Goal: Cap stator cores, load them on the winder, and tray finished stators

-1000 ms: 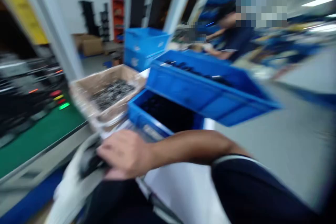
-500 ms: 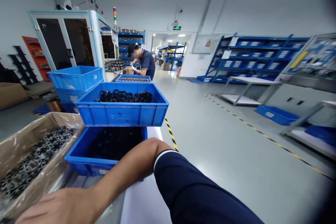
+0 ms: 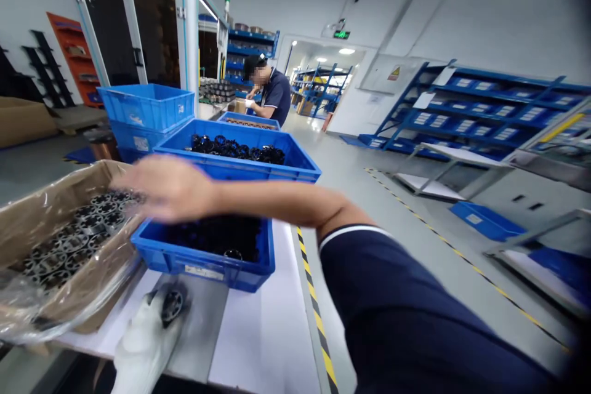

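Note:
My left hand (image 3: 144, 335), in a white glove, is low in the view over the table's front part. Its fingers are closed on a round slotted core (image 3: 172, 306), dark at its side and slightly blurred. My bare right hand (image 3: 173, 189) stretches across between the carton and the crates, smeared by motion, so its fingers are unclear. Beneath its fingertips is the plastic-lined carton (image 3: 104, 271) with many grey metal slotted cores (image 3: 69, 246). Under my right forearm stands a lower blue crate (image 3: 249, 277) of black parts (image 3: 217, 237), with one ring near its front wall.
An upper blue crate (image 3: 300, 169) with black ring parts (image 3: 235, 149) sits behind. Stacked blue bins (image 3: 148, 101) stand at left, before a glass-doored machine cabinet (image 3: 189, 31). A co-worker (image 3: 277, 95) bends over the bench further back. Striped floor tape (image 3: 314, 308) runs along the right.
My right hand has moved up from the lower left to beside the carton's far end. The view has tilted and lowered, and my gloved left hand with the slotted core now shows.

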{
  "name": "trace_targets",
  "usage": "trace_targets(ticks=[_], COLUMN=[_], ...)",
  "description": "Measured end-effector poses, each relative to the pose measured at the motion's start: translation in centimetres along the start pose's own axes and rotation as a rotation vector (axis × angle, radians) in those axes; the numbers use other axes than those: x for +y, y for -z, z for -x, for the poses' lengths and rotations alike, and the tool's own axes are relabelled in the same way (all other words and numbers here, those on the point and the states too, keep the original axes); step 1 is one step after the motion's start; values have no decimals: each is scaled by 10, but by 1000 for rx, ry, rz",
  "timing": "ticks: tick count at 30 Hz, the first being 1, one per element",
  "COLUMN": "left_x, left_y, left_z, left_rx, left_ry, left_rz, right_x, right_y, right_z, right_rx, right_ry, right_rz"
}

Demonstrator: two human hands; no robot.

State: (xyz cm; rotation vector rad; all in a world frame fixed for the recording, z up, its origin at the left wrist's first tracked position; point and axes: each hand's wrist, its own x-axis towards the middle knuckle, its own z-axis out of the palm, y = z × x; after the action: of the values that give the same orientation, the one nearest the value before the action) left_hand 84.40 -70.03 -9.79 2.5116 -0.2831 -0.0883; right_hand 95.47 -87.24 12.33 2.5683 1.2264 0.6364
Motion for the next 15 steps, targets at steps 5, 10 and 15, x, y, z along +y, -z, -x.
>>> trace_targets(ticks=[5, 10, 15], left_x=[-20, -34, -55], left_y=[-31, -38, -38], left_z=[-16, -20, -31], left_rx=[-33, -48, -117], left_ry=[86, 100, 81], left_rz=[8, -2, -63], right_x=[131, 154, 161], right_y=[-19, -51, -61], right_z=[27, 55, 58], right_rx=[-300, -470, -501], right_ry=[-777, -774, -782], right_rz=[-263, -548, -731])
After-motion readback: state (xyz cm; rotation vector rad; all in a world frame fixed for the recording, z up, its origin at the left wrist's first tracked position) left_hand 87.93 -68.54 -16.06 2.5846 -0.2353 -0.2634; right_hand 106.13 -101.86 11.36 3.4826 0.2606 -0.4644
